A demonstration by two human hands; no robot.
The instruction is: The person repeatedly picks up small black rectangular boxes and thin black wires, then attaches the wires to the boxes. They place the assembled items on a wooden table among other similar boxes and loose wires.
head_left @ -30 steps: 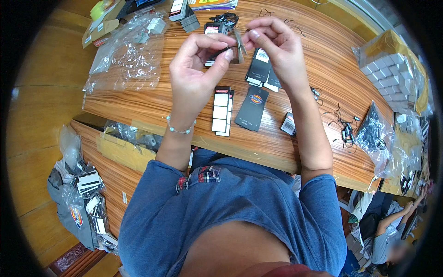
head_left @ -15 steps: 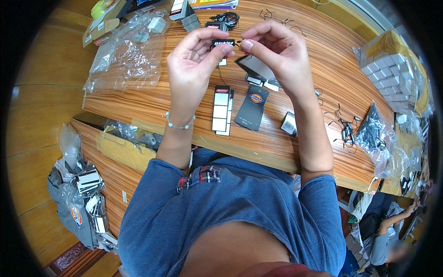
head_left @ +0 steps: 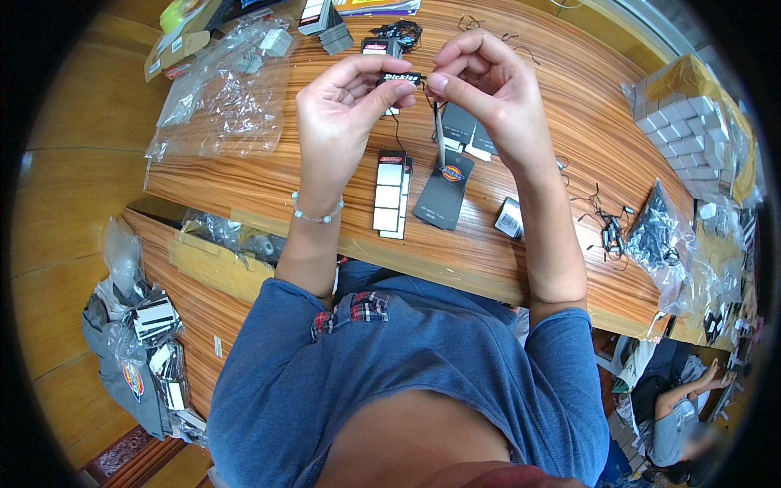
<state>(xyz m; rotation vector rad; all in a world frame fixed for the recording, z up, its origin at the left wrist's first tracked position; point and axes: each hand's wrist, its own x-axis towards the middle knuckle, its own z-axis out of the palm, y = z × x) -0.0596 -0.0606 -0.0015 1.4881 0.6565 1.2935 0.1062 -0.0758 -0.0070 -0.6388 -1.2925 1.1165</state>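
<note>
My left hand [head_left: 346, 102] pinches a small black plastic seal tag [head_left: 400, 78] with pale lettering. At the seal's right end, my right hand [head_left: 488, 85] has thumb and forefinger pressed together on its thin black cord. A dark hang tag [head_left: 440, 134] dangles edge-on beneath the fingers. From the left hand the cord runs down to a white label strip [head_left: 390, 191] with a dark top, lying on another strip. Beside it lies a dark grey hang tag [head_left: 444, 191] with a coloured emblem. More grey tags [head_left: 460, 122] lie behind the right hand.
A small label stack [head_left: 510, 218] sits near the table edge. Loose black cords [head_left: 612, 228] lie by a clear bag [head_left: 663, 244] at right. White boxes [head_left: 683, 122] in plastic stand far right. Clear plastic [head_left: 228, 98] covers the far left. A co-worker [head_left: 675, 423] is lower right.
The hang tag under my hands has swung from a tilted face to edge-on, uncovering grey tags behind it. Both hands keep nearly the same place. The co-worker's arms have shifted.
</note>
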